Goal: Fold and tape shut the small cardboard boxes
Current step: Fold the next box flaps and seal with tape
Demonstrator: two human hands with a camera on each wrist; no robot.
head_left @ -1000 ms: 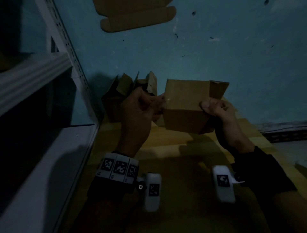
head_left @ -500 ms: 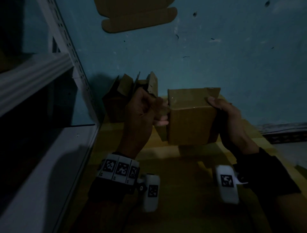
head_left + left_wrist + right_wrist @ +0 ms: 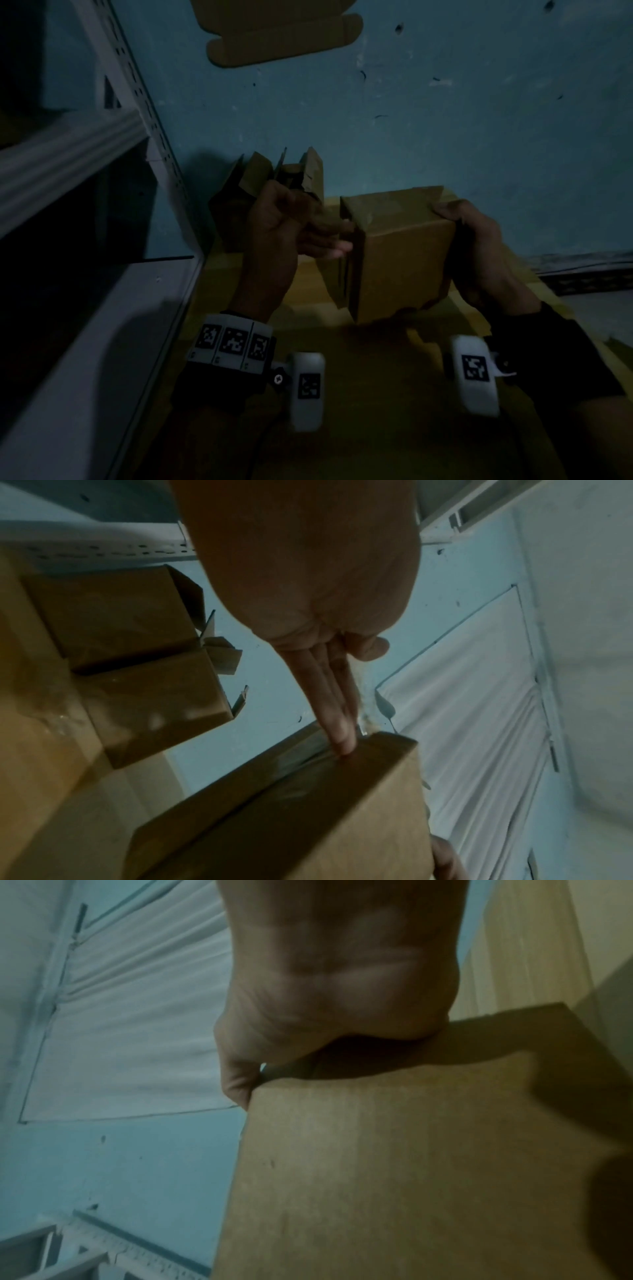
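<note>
A small brown cardboard box (image 3: 400, 253) is held in the air over the wooden table, its flaps folded in. My right hand (image 3: 459, 222) grips its right side, thumb on the upper edge; the right wrist view shows the thumb (image 3: 236, 1088) at the corner of the box (image 3: 394, 1164). My left hand (image 3: 329, 245) reaches to the box's left face. In the left wrist view its straight fingers (image 3: 339, 737) press on a shiny tape strip along the seam of the box (image 3: 308, 818). No tape roll shows in any view.
Several open-flapped cardboard boxes (image 3: 270, 185) stand behind my left hand against the blue wall, also in the left wrist view as boxes (image 3: 137, 656). A flat cardboard blank (image 3: 284, 37) lies at the top. A white metal shelf rack (image 3: 85, 154) runs along the left. The wooden table (image 3: 376, 377) is below.
The box has been turned and lowered, and its raised right flap no longer sticks out. My left fingers have straightened onto the box's left face; my right hand has kept its grip.
</note>
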